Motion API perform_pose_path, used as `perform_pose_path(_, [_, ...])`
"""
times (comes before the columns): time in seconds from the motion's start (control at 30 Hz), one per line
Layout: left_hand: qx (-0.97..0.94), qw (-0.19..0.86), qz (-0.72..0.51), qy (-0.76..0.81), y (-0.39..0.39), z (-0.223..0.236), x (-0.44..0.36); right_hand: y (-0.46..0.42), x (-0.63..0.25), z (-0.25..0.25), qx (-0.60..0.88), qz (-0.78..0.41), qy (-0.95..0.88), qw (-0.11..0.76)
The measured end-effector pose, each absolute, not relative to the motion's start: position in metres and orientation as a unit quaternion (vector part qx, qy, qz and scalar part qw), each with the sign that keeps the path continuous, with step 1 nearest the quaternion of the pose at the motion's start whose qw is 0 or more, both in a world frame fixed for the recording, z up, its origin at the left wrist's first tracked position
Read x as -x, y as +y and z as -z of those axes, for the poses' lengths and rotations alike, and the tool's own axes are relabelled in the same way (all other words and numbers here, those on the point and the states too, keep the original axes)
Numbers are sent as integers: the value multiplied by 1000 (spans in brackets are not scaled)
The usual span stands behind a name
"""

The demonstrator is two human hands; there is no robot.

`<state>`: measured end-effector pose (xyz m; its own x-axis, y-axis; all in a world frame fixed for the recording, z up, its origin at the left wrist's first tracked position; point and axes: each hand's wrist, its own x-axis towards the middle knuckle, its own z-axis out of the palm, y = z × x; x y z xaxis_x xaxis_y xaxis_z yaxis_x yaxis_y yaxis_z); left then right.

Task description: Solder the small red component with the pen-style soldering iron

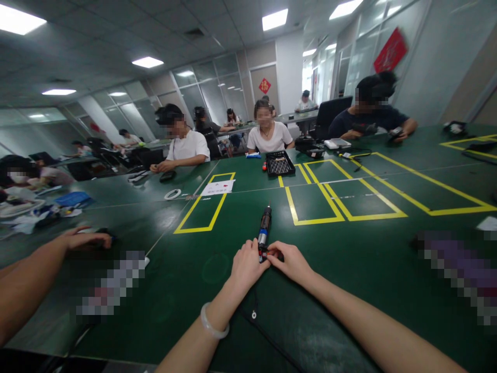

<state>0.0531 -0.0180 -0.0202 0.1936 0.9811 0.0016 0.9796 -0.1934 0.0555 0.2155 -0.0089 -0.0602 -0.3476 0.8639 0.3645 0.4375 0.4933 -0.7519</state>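
A black and blue electric screwdriver (264, 228) lies on the green table (217, 290), its tip pointing away from me. My left hand (247, 265) and my right hand (290, 260) meet at its near end, fingers curled and pinched around the red and black rear part. A pale bangle sits on my left wrist. A thin black cable (252, 311) runs from the tool back toward me.
Yellow tape rectangles (310, 207) mark the table. A black tray (280, 164) of small parts and a white sheet (218, 187) lie farther off. Another person's arm and hand (83, 239) rest at left. Several people sit around the table's far side.
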Motion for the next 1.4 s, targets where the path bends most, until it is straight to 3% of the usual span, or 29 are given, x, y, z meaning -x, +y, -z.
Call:
perform_pose_path(0.33, [-767,18,-36,640,-18,23,-45,-15,-217,57,395,-329,-770,376])
perform_pose_path(0.63, [-769,11,-36,638,-28,21,-11,-8,-225,61,417,-291,-783,358])
perform_pose_path(1.4, [-671,-1,-43,741,-68,34,205,-10,-227,56,422,-297,-785,343])
